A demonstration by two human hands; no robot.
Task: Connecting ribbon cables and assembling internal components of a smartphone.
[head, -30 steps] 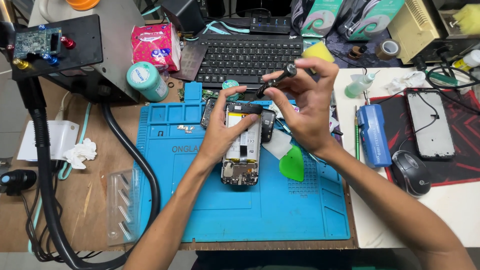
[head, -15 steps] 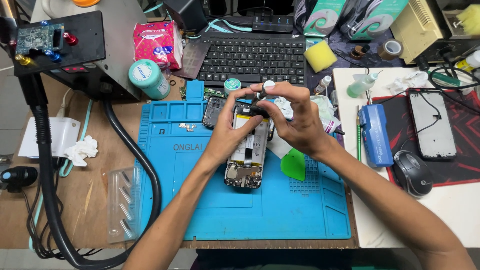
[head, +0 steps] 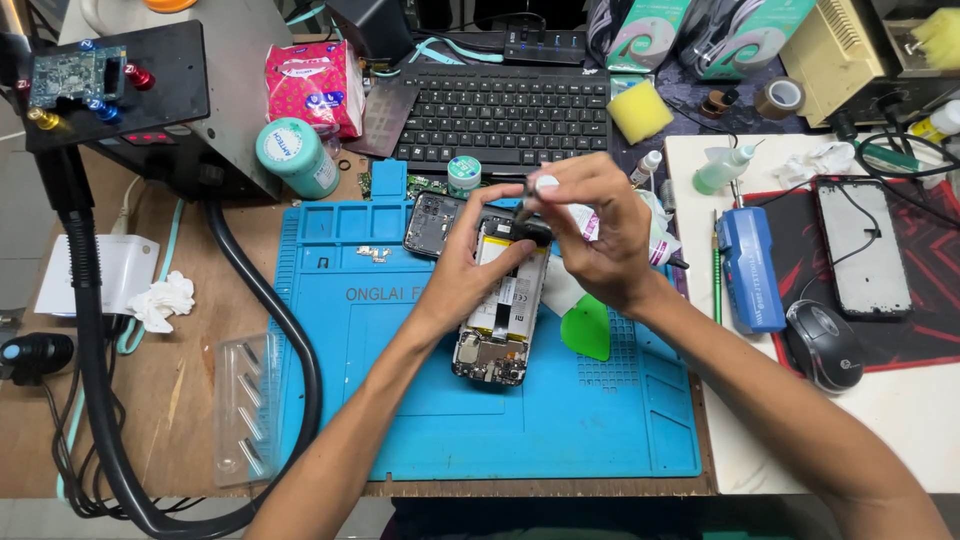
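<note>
Pinching the slim screwdriver (head: 528,205) in our right hand (head: 600,235), our left hand (head: 470,270) clasps the opened phone (head: 500,310) by its edges; exposed boards look fragile.

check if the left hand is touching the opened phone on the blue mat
Touching. The head view shows the left hand with its fingers resting on the upper part of the opened phone, steadying it on the blue mat.

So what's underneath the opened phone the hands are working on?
The opened phone lies on the blue silicone repair mat. Its top end is covered by the left hand and right hand, so what lies beneath there cannot be seen.
</note>
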